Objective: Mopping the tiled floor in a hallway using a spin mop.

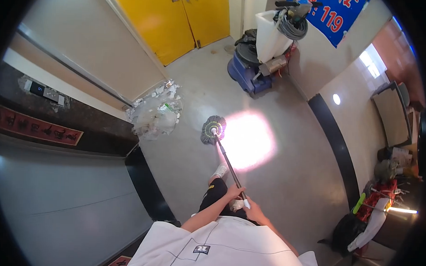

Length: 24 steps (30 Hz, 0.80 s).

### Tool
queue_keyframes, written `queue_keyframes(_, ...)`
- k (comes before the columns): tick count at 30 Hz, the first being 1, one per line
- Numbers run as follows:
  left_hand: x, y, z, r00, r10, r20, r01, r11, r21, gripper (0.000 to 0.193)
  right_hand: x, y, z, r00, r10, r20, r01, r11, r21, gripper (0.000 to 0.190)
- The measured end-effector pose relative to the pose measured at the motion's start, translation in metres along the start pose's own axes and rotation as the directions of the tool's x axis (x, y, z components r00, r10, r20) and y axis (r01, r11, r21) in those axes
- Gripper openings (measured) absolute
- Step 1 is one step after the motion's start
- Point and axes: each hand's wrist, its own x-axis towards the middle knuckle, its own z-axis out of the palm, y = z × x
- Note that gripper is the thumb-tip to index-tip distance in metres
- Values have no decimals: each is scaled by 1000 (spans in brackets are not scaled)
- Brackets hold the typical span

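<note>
A mop with a round grey head (213,129) rests on the smooth grey floor (288,185) ahead of me. Its long metal handle (231,167) slants back towards my waist. My left hand (235,192) grips the handle a little below its end. Around the white-tipped top end of the handle, my right hand (254,209) is closed. To the left of the mop head, apart from it, lies a heap of clear plastic and white scraps (157,113) against the wall corner. A strong bright glare covers the floor just right of the mop head.
A blue floor-scrubbing machine (252,69) with a white tank and coiled cable stands by the far right wall. Behind are yellow double doors (174,19). A metal panel (70,195) and a call-button plate (47,92) line the left. Cluttered items and a black bag (346,231) sit at right.
</note>
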Motion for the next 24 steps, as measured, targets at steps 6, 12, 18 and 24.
queue_keyframes(6,49,7,-48,966,93,-242,-45,979,198,38,65,-24,29,1000,8,-17,-7,999,54,45)
queue_keyframes(12,84,58,-79,992,97,-76,-94,995,42,39,111,-69,15,988,69,-139,-68,998,13,42)
queue_keyframes(18,95,105,-84,995,55,84,-57,998,22,43,124,-109,-3,965,125,-230,-125,992,17,43)
queue_keyframes(24,95,122,-59,954,24,300,-101,964,245,40,101,-113,-23,954,224,-199,-207,973,106,48)
